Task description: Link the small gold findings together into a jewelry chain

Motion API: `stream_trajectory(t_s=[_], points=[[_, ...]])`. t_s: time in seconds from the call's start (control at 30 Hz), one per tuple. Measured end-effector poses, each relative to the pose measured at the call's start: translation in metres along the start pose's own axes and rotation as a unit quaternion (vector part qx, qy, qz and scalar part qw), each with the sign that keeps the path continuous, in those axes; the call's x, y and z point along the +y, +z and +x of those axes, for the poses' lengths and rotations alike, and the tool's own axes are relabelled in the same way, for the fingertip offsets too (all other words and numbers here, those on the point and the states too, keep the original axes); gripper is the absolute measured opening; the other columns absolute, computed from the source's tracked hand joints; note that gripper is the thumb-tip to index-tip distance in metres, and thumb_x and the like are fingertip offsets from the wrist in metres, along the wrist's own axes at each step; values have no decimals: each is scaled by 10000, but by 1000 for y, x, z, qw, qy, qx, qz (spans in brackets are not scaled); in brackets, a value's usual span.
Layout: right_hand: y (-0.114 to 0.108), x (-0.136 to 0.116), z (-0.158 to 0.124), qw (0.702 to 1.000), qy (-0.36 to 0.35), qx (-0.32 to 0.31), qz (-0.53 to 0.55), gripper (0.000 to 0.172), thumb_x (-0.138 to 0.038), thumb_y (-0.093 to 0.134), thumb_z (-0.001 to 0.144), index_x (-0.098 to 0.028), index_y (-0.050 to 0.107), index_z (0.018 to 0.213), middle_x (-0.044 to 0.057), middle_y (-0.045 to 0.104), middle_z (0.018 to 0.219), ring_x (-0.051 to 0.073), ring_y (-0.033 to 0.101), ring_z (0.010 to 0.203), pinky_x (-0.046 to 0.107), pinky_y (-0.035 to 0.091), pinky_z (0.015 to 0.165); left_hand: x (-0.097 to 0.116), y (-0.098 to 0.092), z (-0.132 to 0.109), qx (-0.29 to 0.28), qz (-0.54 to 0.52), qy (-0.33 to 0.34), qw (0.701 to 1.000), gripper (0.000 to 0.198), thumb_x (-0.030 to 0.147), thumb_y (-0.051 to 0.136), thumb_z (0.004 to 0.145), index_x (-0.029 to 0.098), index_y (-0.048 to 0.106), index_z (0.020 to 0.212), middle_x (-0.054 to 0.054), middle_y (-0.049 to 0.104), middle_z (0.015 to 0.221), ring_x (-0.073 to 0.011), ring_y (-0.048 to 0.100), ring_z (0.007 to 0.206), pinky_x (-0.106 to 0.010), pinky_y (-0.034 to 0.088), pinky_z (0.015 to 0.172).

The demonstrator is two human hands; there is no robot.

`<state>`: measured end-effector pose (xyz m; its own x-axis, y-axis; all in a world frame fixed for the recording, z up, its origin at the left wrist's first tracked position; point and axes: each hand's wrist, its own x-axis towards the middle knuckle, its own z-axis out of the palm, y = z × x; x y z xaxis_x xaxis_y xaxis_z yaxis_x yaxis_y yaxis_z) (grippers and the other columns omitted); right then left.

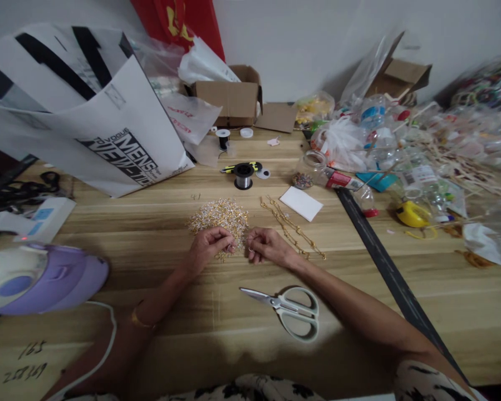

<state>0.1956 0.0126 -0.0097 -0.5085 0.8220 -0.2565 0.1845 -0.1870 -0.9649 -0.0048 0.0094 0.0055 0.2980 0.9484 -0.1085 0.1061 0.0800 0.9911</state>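
My left hand [209, 245] and my right hand [267, 247] rest on the wooden table [150, 234], close together at the near edge of a heap of small gold and pearl bead pieces [221, 218]. Both hands are closed in a pinch on tiny pieces between them, too small to name. To the right of my right hand lie finished gold bead chains [290, 225]. White-handled scissors [290, 312] lie closed on the table just in front of my right forearm.
A spool of thin wire [243, 175] and a white card [301, 203] lie behind the heap. A large printed paper bag [87, 111] stands at the left, cardboard boxes [229, 97] at the back, bottles and bags [379, 145] clutter the right. A purple and white device [37, 275] sits near left.
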Motion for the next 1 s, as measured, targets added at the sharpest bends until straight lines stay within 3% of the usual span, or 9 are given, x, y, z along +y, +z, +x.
stream_trajectory(t_s=[0.27, 0.53, 0.73, 1.0], points=[[-5, -3, -1, 999, 2, -24, -41, 192, -295, 458, 877, -141, 506, 775, 23, 653, 647, 92, 627, 497, 139, 441, 423, 6, 1, 0, 3, 13, 3, 1000, 237, 365, 652, 715, 135, 608, 678, -12, 646, 616, -125, 595, 588, -237, 481, 592], [-6, -3, -2, 999, -2, -46, -10, 247, -398, 454, 883, -157, 503, 864, 30, 667, 701, 94, 625, 495, 133, 401, 397, 3, 1, 0, 1, 11, -2, 1000, 225, 349, 656, 718, 130, 615, 689, -15, 650, 630, -124, 601, 591, -231, 481, 593], [-6, -5, -1, 999, -32, -12, -40, 239, -361, 491, 856, -139, 560, 803, -29, 545, 504, 67, 512, 426, 131, 355, 389, 3, 3, 0, -5, 18, 4, 1000, 210, 328, 649, 729, 124, 618, 694, -18, 646, 649, -119, 594, 598, -223, 466, 595], [-4, -8, 0, 999, -31, 30, 0, 163, -306, 586, 769, -144, 565, 763, -19, 560, 590, 76, 521, 496, 158, 393, 421, 2, 4, -1, -6, 17, 3, 1000, 219, 337, 649, 726, 124, 617, 689, -14, 639, 638, -118, 588, 594, -225, 466, 595]])
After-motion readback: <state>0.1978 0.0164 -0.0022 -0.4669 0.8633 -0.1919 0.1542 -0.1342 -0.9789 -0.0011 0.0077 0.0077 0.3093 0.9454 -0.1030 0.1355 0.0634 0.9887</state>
